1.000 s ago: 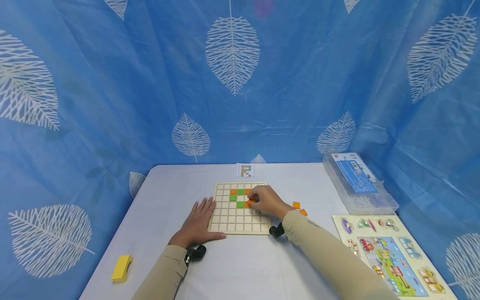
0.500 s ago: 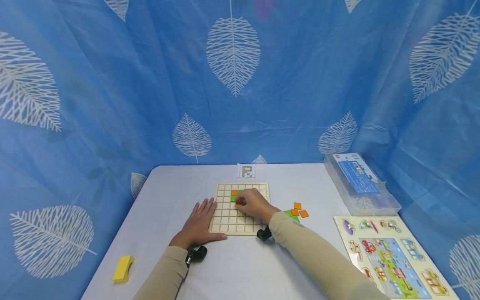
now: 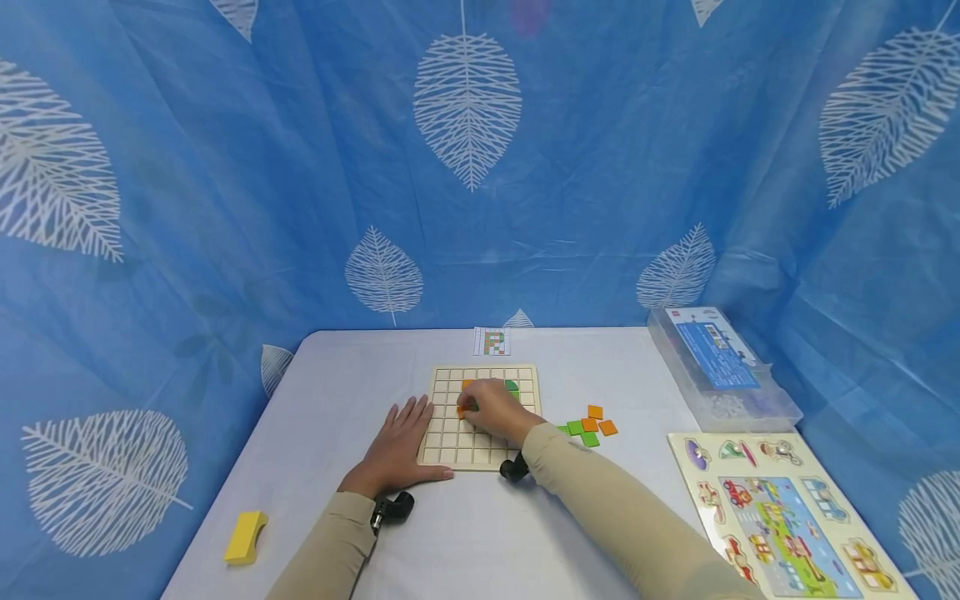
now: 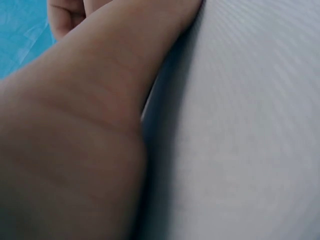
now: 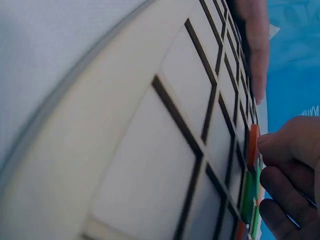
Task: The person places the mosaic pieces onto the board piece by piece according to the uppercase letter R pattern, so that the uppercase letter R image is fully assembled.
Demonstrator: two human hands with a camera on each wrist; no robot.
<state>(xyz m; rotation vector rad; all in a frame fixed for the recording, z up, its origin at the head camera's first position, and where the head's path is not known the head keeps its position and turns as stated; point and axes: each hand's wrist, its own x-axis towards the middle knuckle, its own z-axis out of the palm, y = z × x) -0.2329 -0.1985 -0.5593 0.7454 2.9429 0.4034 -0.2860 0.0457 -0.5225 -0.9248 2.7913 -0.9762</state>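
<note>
A pale wooden grid board lies on the white table. My left hand rests flat beside it, with straight fingers along its left edge and the thumb near its front corner. Over the board, my right hand pinches an orange square tile between thumb and fingertips, low at the grid. In the right wrist view, green tiles sit in the grid beside the pinched one. Another orange tile and a dark green piece show around my right hand, which hides part of the tile pattern.
Loose orange tiles and green tiles lie right of the board. Behind it is a small pattern card. A clear plastic box and a picture puzzle occupy the right side. A yellow arched block stands front left.
My right hand has moved left across the board with an orange tile. More loose tiles now show beside my right forearm. My left hand has stayed in place.
</note>
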